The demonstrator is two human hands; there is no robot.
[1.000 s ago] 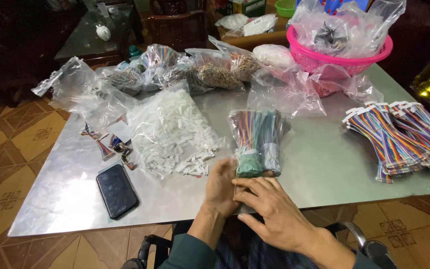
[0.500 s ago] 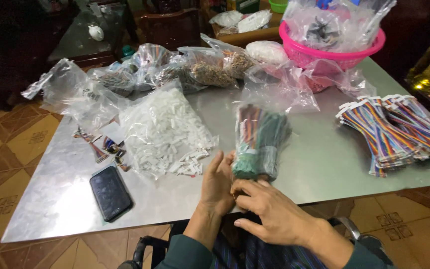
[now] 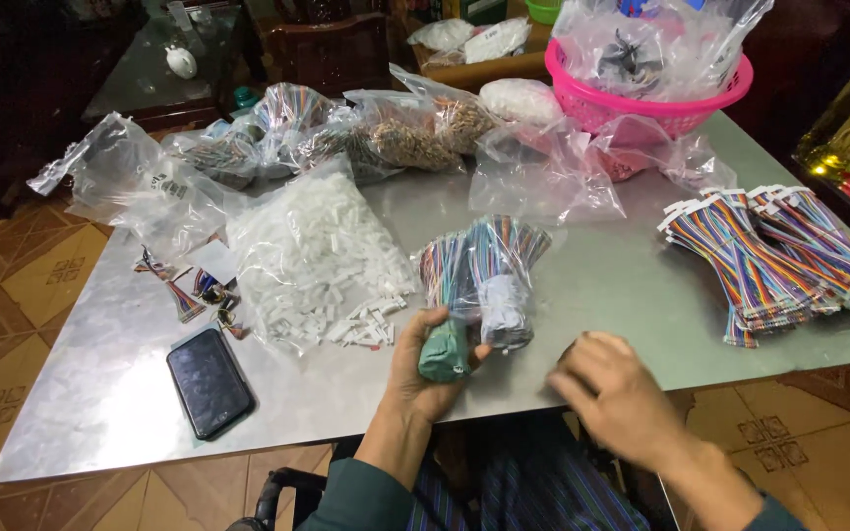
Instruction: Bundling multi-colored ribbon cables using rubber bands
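Now | right hand (image 3: 614, 385) off the wire bundle (image 3: 484, 280), empty | left hand (image 3: 432, 359) still grips it

Even overhead light, soft glare on the metal table (image 3: 582, 285), dim surroundings, motion-blurred right hand (image 3: 612, 393).

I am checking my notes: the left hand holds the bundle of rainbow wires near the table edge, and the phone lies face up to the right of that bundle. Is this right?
One detail is wrong. In the head view the black phone lies to the left of the bundle of rainbow wires, not to the right. The rest stands: the left hand holds the bundle near the table edge.
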